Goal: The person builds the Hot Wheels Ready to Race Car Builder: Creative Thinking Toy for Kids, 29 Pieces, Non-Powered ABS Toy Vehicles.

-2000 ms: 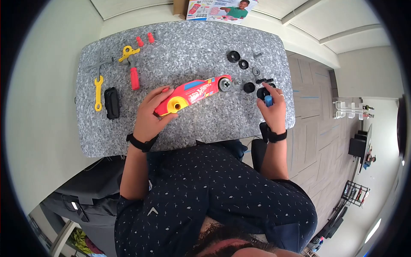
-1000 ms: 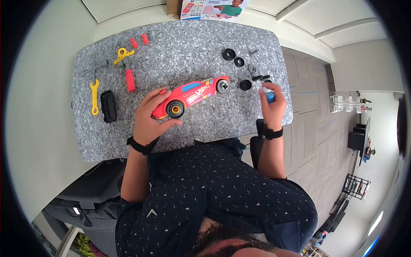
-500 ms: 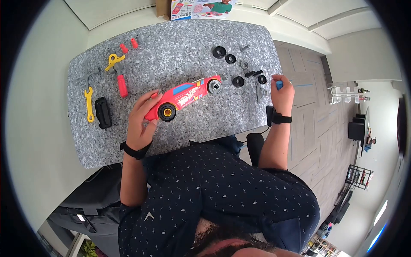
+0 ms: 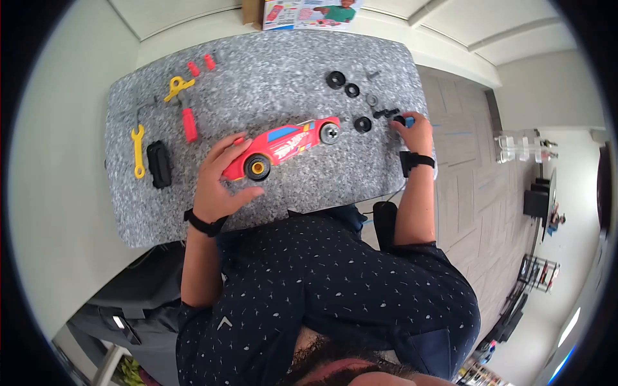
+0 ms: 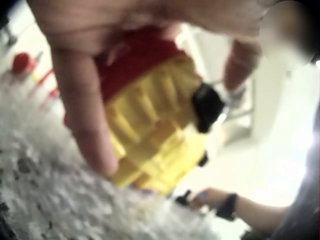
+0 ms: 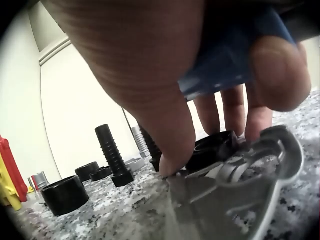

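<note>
My left hand (image 4: pixel 215 183) grips the rear of a red Hot Wheels toy car (image 4: pixel 290 147), fingers along the roof side and thumb spread apart from the wheel. Its side faces up in the head view, with a black rear wheel (image 4: pixel 257 168) and a grey front hub (image 4: pixel 329 133). The left wrist view shows the yellow underside (image 5: pixel 150 110). At the table's right edge my right hand (image 4: pixel 417 134) pinches a black ring (image 6: pixel 212 150) between thumb and fingers. A blue piece (image 6: pixel 220 72) is tucked in that hand, mostly hidden.
Black rings (image 4: pixel 363 124) and black bolts (image 4: pixel 386 113) lie left of my right hand; a grey plastic piece (image 6: pixel 240 185) lies in front. Across the table are a yellow wrench (image 4: pixel 138 152), a black part (image 4: pixel 158 164) and a red-handled tool (image 4: pixel 189 125). A box (image 4: pixel 309 14) stands behind.
My right hand has come back in from the table's right edge onto the black ring, keeping the blue piece. The car's bare yellow rear hub now has a black wheel.
</note>
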A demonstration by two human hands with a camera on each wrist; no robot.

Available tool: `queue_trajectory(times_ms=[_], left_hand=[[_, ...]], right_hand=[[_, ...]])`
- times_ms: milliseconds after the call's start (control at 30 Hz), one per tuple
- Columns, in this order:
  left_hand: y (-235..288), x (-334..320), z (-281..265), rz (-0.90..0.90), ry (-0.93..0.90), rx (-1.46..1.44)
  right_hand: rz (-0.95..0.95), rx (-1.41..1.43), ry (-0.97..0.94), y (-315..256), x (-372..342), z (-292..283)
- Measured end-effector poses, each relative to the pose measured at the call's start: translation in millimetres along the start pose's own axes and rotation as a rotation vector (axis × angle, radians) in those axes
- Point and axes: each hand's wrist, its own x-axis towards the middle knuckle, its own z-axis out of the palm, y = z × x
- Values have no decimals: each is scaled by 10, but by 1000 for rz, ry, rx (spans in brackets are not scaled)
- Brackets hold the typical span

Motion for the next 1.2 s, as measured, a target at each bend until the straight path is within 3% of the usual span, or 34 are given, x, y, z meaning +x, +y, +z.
queue_trajectory(times_ms=[67,233,333,400,533,600,767,1067,1200], left_hand=[[-11,-25,7,-21,26,34],[-121,-87,85,-60,75,31],[-122,-85,86,-60,80,30],[-110,-91,81,-64,75,31],[-114,-79,105,-55,75,39],[-118,-91,107,-46,80,45],[-94,-94,118,-32,92,42],[-150,-119,150,-56,121,49],[-186,-125,162,-55,127,46]], right_hand=[[21,-9,-15,62,42,18],[4,96,191,284,51,-40],[114,609,106,-511,-238,-463],[8,841,-15,-1115,-540,-615],[-198,970,-332,-1876,-1038,-538],[-693,842,-354,-2372,-1213,-282],[-770,677,-354,-2753,-1357,46],[-811,679,-461,-2649,-1390,42],[-776,652,-374,-2652,-1449,88]])
